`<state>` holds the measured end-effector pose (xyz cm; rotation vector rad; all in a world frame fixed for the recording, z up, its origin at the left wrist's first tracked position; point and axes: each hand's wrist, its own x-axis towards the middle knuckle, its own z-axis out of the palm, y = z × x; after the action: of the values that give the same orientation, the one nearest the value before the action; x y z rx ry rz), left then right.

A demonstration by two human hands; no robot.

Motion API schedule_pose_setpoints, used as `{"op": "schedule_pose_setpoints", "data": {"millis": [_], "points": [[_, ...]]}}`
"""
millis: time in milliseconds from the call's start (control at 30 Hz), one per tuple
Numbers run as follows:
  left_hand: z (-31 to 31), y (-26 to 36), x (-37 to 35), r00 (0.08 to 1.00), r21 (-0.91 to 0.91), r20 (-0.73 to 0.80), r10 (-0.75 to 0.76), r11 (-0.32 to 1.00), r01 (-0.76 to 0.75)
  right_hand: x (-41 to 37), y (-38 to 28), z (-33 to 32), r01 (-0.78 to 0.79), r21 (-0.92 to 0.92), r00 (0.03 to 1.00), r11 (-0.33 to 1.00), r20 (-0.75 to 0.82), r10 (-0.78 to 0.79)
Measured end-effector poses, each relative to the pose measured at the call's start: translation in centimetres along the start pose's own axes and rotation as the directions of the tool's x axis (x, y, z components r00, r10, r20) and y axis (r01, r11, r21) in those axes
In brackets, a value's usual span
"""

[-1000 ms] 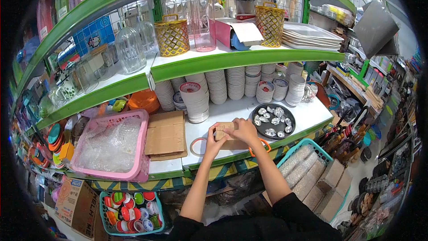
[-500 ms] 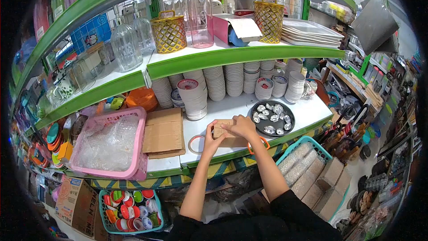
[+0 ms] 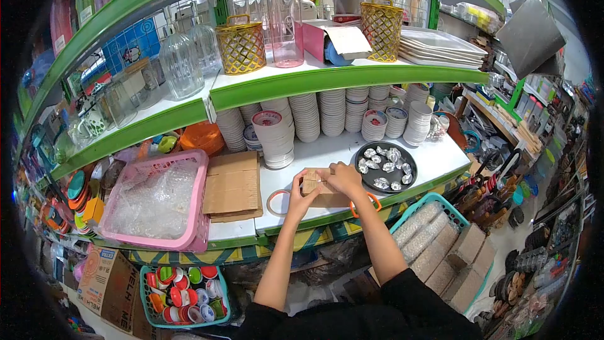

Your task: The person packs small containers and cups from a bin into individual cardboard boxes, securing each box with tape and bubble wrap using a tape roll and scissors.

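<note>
Both hands hold a small brown cardboard box (image 3: 322,196) that rests on the white shelf (image 3: 327,151) near its front edge. My left hand (image 3: 296,194) grips the box's left side with curled fingers. My right hand (image 3: 345,178) lies over the box's top and right side. A tape ring (image 3: 275,203) lies just left of my left hand. An orange-handled object (image 3: 371,200) peeks out under my right wrist.
A black tray of wrapped pieces (image 3: 384,169) sits right of the box. Flat cardboard (image 3: 233,186) and a pink basket of bubble wrap (image 3: 157,198) lie to the left. Stacks of white bowls (image 3: 330,113) line the back. Below stand a teal basket (image 3: 434,226) and a basket of small cups (image 3: 185,296).
My hands stay on the box, with the fingers shifting slightly on its top. The view has moved a little.
</note>
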<state>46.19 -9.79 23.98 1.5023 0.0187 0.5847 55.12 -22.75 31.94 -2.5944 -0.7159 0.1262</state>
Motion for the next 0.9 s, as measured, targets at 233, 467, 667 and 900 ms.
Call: {"op": "schedule_pose_setpoints", "data": {"millis": [233,467,667,900], "points": [[0.0,0.2,0.0,1.0,-0.001,0.003,0.003,1.0,-0.003,-0.2,-0.2,0.2,-0.007,-0.045,1.0,0.999,-0.024,0.006],[-0.1,0.0,0.0,1.0,0.017,0.009,0.004,1.0,-0.005,-0.3,-0.2,0.0,-0.005,-0.041,1.0,0.999,-0.005,0.005],[0.1,0.5,-0.2,1.0,-0.003,0.017,-0.005,1.0,0.005,-0.6,-0.2,0.2,-0.004,-0.037,0.999,0.999,-0.043,0.002],[0.0,-0.7,0.1,1.0,-0.007,0.001,-0.002,1.0,0.002,-0.4,0.0,0.3,-0.023,0.02,0.999,1.0,-0.038,0.024]]}}
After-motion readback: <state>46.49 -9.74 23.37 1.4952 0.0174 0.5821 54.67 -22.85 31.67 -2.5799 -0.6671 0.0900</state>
